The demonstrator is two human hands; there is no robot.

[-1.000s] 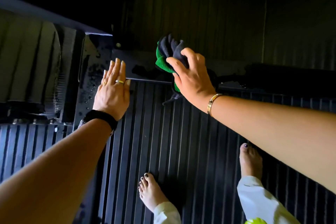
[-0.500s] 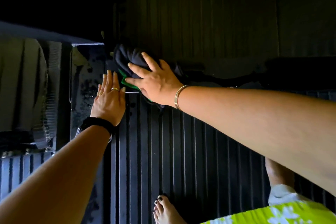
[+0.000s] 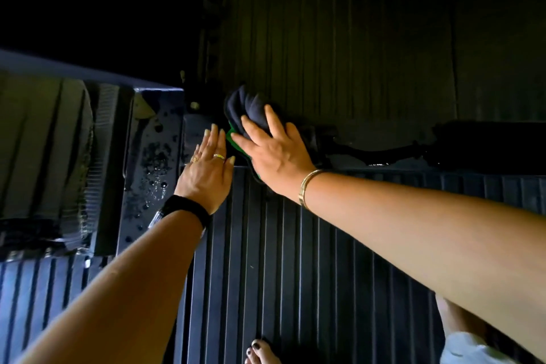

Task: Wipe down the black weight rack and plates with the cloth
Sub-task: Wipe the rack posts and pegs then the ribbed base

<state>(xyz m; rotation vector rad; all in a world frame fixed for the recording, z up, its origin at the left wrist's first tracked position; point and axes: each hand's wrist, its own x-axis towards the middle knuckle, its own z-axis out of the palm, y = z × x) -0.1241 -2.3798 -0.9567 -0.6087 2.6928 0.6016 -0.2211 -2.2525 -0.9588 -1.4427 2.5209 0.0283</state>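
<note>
— What do we find at the far left?
— Weight plates (image 3: pixel 44 156) at the rack's left end, then the wet black rack beam (image 3: pixel 153 151), speckled with drops.
— And our left hand (image 3: pixel 206 168)?
— It lies flat at the beam's right edge, fingers straight and together, holding nothing.
— Where is the cloth (image 3: pixel 245 109)?
— It is bunched on the rack's low bar, near the corner where the bar meets the beam, just beside our left fingertips. Our right hand (image 3: pixel 271 154) presses on it, fingers spread and not curled round it.
— Below?
— The ribbed floor mat (image 3: pixel 295 275), with our bare foot (image 3: pixel 260 353) at its near edge.
</note>
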